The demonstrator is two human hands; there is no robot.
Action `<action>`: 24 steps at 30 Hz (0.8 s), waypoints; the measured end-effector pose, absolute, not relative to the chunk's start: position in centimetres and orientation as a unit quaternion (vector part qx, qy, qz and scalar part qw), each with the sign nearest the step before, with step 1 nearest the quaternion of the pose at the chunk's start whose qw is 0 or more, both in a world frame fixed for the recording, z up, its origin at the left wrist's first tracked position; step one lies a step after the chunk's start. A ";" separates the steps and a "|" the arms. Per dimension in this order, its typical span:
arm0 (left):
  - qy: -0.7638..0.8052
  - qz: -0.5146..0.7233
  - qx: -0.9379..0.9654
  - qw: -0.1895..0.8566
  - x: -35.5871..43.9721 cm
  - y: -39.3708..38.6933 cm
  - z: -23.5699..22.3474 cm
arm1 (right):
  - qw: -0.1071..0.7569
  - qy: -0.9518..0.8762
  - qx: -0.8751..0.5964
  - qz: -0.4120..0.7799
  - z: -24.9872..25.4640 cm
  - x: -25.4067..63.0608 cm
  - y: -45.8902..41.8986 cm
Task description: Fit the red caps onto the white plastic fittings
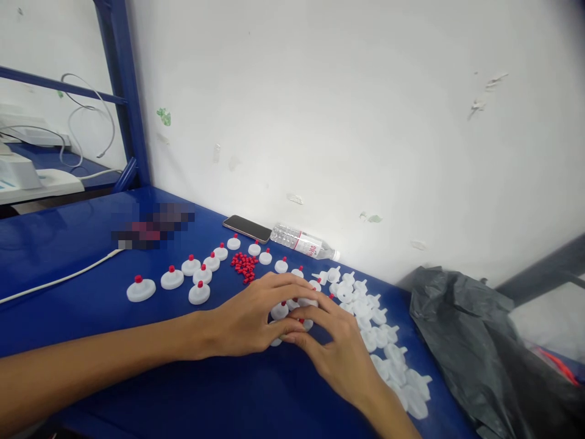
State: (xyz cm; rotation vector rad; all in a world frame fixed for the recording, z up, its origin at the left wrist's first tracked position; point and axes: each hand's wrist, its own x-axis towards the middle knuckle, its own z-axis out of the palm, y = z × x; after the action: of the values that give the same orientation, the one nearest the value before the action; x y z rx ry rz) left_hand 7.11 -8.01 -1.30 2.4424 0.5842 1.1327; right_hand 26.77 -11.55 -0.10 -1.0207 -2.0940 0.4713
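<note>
The bottle's label is showing red marks too small for me to read; one phone is lying beside it. Eleven red-tipped white discs are standing whole on the table. My curved left hand and right hand are arching around several more, hiding any grip; I can't tell.

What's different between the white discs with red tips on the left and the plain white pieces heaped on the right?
The red-tipped discs each have a red top, while the plain white pieces show none. The red-tipped discs stand upright, tips up; many plain white pieces lie tilted at various angles. The red-tipped discs are loosely spread out, whereas the plain white pieces crowd and overlap. Both are white and rest on the blue table.
</note>
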 end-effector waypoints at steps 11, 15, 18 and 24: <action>0.174 0.420 0.889 0.054 7.2 -8.0 -1.2 | 0.407 -0.819 -0.356 0.193 -0.3 26.7 -11.4; 0.175 0.412 0.893 0.059 7.1 -8.0 -1.2 | 0.406 -0.814 -0.357 0.214 -0.1 26.7 -11.5; 0.175 0.414 0.890 0.070 7.1 -7.9 -1.3 | 0.401 -0.816 -0.362 0.207 -0.1 26.6 -11.6; 0.221 0.431 0.871 0.075 6.9 -7.2 -1.9 | 0.392 -0.793 -0.424 0.193 -1.1 27.1 -11.5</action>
State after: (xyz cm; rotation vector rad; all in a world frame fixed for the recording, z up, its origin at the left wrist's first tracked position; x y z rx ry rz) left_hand 6.91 -7.25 -1.93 2.6135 0.6639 1.2930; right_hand 27.06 -11.49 -1.10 -1.0762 -2.0142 0.4903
